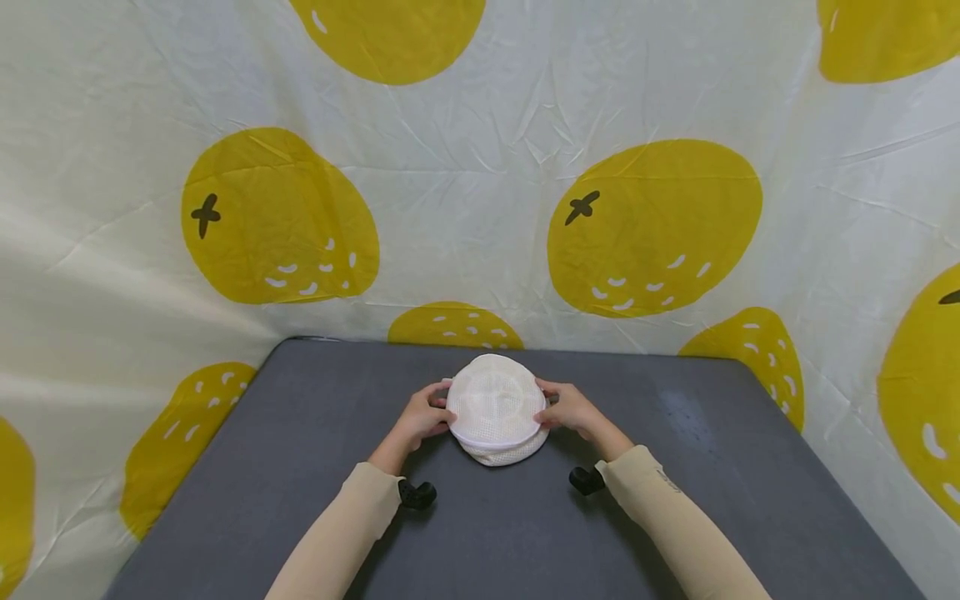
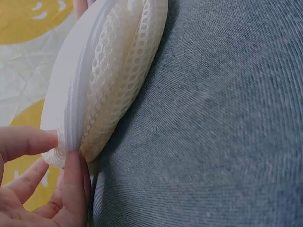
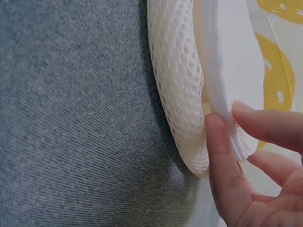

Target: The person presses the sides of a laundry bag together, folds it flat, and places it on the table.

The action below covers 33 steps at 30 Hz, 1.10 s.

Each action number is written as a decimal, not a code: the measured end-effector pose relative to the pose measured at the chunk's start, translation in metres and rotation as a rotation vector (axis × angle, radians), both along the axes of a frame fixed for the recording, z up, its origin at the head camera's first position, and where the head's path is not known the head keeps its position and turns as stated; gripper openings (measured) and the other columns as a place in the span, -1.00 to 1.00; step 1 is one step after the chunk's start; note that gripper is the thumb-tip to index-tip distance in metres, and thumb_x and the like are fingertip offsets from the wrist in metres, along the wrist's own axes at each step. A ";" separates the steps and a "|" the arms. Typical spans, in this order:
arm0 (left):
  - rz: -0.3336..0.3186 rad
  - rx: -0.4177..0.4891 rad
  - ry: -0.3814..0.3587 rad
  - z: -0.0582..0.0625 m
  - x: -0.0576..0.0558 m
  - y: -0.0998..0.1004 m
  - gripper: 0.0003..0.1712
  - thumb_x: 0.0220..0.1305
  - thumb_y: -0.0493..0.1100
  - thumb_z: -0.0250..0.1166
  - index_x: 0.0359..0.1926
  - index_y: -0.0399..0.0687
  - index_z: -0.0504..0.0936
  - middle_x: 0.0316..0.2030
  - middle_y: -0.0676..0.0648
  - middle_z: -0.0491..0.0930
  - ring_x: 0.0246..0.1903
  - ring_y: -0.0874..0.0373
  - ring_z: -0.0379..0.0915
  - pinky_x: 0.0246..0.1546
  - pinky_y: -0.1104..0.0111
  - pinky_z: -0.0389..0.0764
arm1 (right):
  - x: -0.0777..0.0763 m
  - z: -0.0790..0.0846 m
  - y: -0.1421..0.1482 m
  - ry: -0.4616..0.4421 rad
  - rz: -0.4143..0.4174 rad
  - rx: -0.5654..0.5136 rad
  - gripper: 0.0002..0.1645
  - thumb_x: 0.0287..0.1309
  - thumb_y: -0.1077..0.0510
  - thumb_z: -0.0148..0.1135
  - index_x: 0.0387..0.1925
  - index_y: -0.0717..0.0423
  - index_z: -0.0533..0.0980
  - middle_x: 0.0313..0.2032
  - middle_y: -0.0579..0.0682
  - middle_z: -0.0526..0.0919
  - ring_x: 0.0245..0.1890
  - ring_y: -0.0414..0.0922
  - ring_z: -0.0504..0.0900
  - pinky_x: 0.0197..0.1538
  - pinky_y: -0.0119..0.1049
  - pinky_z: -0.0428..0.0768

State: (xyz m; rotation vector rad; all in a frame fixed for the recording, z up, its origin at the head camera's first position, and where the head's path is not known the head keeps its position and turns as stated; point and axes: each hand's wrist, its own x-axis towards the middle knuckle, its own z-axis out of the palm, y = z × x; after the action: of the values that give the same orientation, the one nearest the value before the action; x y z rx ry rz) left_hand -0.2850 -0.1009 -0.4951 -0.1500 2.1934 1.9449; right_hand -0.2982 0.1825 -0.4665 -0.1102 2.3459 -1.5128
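A round white mesh laundry bag (image 1: 495, 400) lies on the dark table, its flat top panel facing up and its soft honeycomb-mesh side (image 2: 113, 71) bulging below the rim. My left hand (image 1: 422, 415) pinches the left part of the rim between thumb and fingers. On the opposite side my right hand (image 1: 573, 410) pinches the rim in the same way. In the right wrist view, the white edge band (image 3: 218, 71) runs between thumb and forefinger, with the mesh side sagging apart from it. What the bag holds, if anything, is hidden.
The dark grey table (image 1: 495, 533) extends around the bag, with a pale smudge (image 1: 686, 421) to the right. A white cloth (image 1: 465, 225) printed with yellow fruit hangs behind and beside the table. Black wrist mounts (image 1: 417, 494) stick out from both sleeves.
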 end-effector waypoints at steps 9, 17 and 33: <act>0.012 -0.010 -0.001 -0.001 0.000 0.002 -0.22 0.15 -0.56 0.35 0.42 -0.24 0.43 -0.10 -0.23 0.54 -0.29 0.05 0.55 -0.21 0.18 0.71 | -0.001 0.000 -0.003 -0.012 -0.014 0.018 -0.08 0.13 0.56 0.33 0.50 0.41 0.18 0.21 0.44 0.40 -0.45 -0.11 0.65 -0.24 -0.20 0.73; 0.014 -0.082 0.027 0.004 0.002 0.007 -0.22 0.13 -0.57 0.35 0.41 -0.29 0.42 -0.11 -0.27 0.55 -0.33 0.04 0.55 -0.26 0.18 0.71 | 0.001 -0.003 -0.006 0.012 -0.020 0.047 -0.07 0.13 0.57 0.32 0.50 0.42 0.16 0.19 0.44 0.40 -0.47 -0.11 0.64 -0.25 -0.21 0.72; -0.002 -0.039 0.016 0.013 0.005 0.001 -0.22 0.15 -0.51 0.40 0.42 -0.25 0.43 -0.06 -0.26 0.52 -0.28 0.04 0.56 -0.24 0.22 0.72 | 0.013 -0.004 0.001 0.106 -0.009 -0.057 -0.09 0.13 0.52 0.35 0.48 0.48 0.18 0.28 0.50 0.39 -0.23 -0.02 0.67 -0.19 -0.12 0.73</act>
State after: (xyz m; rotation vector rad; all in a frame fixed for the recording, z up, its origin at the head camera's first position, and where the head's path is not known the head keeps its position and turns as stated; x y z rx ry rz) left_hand -0.2798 -0.1001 -0.4823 -0.1385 2.2419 1.9098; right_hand -0.2848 0.1833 -0.4704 -0.1981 2.3878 -1.6156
